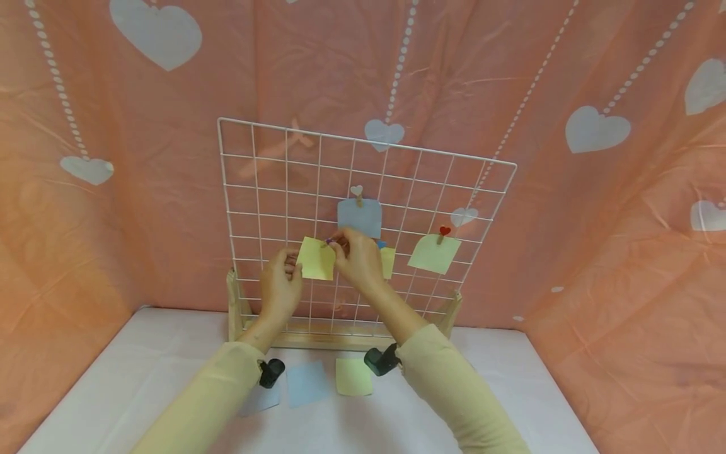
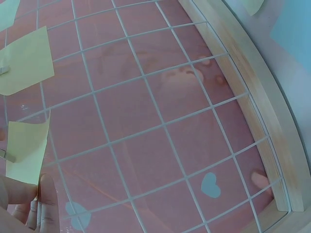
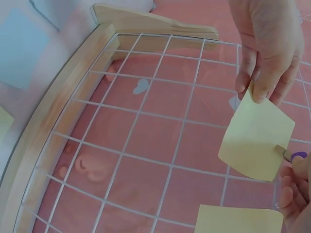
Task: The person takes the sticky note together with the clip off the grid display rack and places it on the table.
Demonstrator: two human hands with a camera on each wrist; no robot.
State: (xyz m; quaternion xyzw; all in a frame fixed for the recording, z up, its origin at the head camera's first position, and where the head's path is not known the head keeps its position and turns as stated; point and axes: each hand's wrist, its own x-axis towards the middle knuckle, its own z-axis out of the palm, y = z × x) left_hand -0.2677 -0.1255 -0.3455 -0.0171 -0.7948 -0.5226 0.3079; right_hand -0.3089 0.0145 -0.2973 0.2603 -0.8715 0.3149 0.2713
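Observation:
My left hand (image 1: 282, 284) pinches the left edge of a yellow sticky note (image 1: 316, 266) between thumb and fingers, in front of a white wire grid panel (image 1: 354, 140). At the note's upper right, my right hand (image 1: 363, 261) pinches a small wooden clothespin (image 3: 282, 151) with a purple decoration (image 3: 298, 156). The clothespin's tip overlaps the note. In the right wrist view, the left hand (image 3: 272, 48) holds a corner of the note. Just right of it, a second yellow note (image 1: 388, 268) hangs on the grid, partly hidden by my right hand.
Higher up hangs a blue note (image 1: 363, 219) under a white-heart clothespin (image 1: 357, 192). A pale green note (image 1: 433, 255) hangs at right under a red-heart clothespin (image 1: 444, 232). The grid stands in a wooden base (image 1: 334, 341). Blue (image 1: 308, 383) and yellow-green (image 1: 354, 377) notes lie on the white table (image 1: 488, 378).

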